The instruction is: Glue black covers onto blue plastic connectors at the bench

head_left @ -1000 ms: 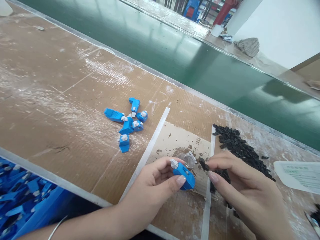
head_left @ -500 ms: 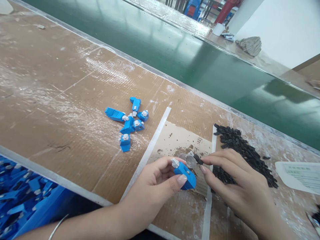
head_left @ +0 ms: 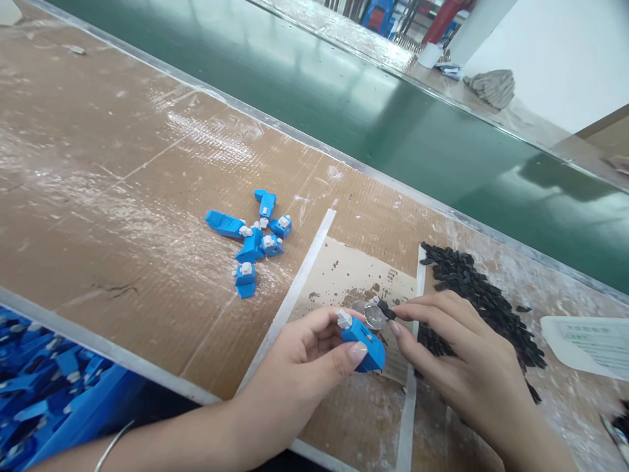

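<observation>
Between the thumb and fingers of my left hand (head_left: 304, 373) is a blue plastic toy part (head_left: 369, 349) with a light grey joint piece at its upper left end. My right hand (head_left: 462, 354) pinches a small black plastic piece (head_left: 386, 310) by its right end. That piece is over a small clear round dish (head_left: 374, 316), just beyond the blue part and apart from it. Whether the black piece touches the dish I cannot tell. The dish sits on a stained beige cardboard sheet (head_left: 363, 262).
Several blue and grey toy parts (head_left: 251, 244) lie in a cluster left of the cardboard. A pile of black pieces (head_left: 466, 282) and a white printed sheet (head_left: 584, 344) are at the right. A blue bin (head_left: 93, 406) of parts stands lower left. Beyond runs a green belt (head_left: 354, 118).
The black piece in my right hand has shifted very slightly up and left over the dish. My left hand and the blue part stay almost still.
</observation>
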A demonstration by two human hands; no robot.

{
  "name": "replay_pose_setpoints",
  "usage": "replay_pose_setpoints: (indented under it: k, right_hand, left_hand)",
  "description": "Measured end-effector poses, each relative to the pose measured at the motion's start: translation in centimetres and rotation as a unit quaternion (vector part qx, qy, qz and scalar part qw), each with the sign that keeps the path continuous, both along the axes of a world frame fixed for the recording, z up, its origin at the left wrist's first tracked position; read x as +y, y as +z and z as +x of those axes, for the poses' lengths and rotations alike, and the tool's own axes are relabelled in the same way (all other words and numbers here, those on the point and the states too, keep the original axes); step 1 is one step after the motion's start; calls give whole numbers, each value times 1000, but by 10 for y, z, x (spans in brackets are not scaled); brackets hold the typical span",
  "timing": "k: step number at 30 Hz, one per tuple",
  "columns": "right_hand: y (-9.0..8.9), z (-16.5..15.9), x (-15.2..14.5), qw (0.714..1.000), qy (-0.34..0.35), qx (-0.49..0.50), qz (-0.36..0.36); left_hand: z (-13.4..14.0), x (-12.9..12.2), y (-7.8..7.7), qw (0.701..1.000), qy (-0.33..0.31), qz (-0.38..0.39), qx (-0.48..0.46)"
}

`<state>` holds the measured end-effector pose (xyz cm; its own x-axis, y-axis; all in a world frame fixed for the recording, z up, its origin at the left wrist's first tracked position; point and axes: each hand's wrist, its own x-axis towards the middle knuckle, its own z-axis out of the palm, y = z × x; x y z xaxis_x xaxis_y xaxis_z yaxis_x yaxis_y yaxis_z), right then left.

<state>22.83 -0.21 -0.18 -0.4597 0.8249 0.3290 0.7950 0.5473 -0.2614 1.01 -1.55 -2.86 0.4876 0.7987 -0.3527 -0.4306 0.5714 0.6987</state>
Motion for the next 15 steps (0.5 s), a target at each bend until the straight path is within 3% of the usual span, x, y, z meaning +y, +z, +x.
replay_pose_setpoints:
  k: [7,10,12,15]
  right_hand:
    - [-1,1,0,1000,-7,17,-8]
    - [0,3,1,997,-40,60,-38]
    - [0,6,1,985,-76,123,-89]
    - [-1,12,2,946,-132,241,-170]
  left_hand:
    - [1,0,0,1000,-2,2,-1]
    - [0,-1,1,1000,0,15,11]
    - [-2,-3,1,998,-6,36,46]
    - [-8,-7,1,983,-11,116,140]
